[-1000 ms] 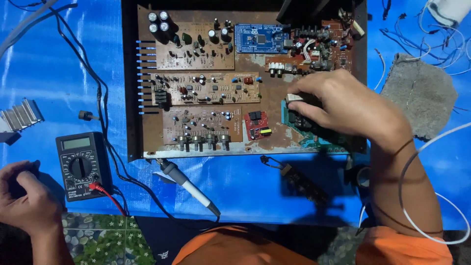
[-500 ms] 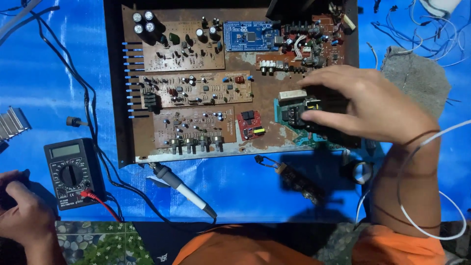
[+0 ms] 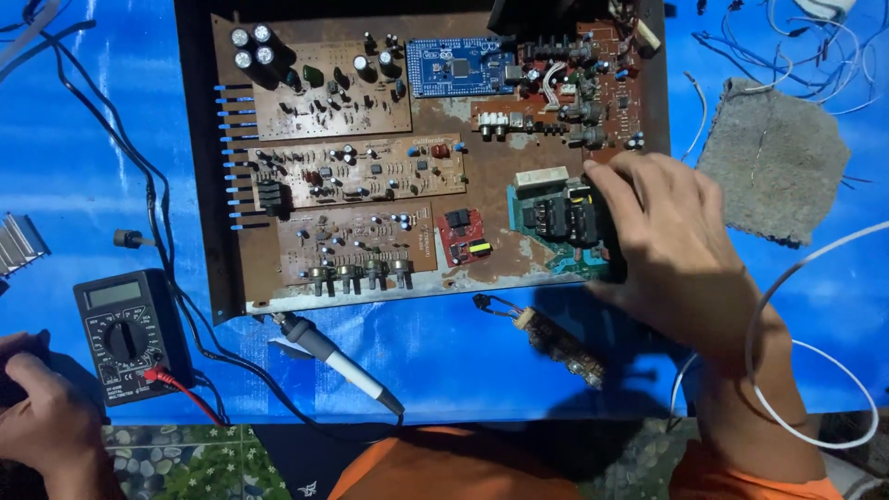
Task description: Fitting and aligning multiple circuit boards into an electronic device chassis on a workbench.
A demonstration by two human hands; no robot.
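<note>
An open rusty metal chassis (image 3: 482, 268) lies on a blue tarp, filled with brown circuit boards, a blue board and a small red board (image 3: 463, 236). My right hand (image 3: 681, 250) rests over the teal board (image 3: 556, 222) at the chassis's right front, fingers gripping its black component. My left hand (image 3: 42, 417) sits at the bottom left corner, closed around a small dark object beside a black multimeter (image 3: 130, 333). What the dark object is I cannot make out.
A soldering iron (image 3: 333, 356) lies in front of the chassis with its black cord running left. A small narrow board (image 3: 560, 347), a grey cloth (image 3: 778, 157), loose white wires (image 3: 815, 370) and a metal heat sink (image 3: 18, 245) lie around.
The view has shifted, so everything sits further right and lower in frame. My right hand stays on the teal board; my left hand stays by the multimeter.
</note>
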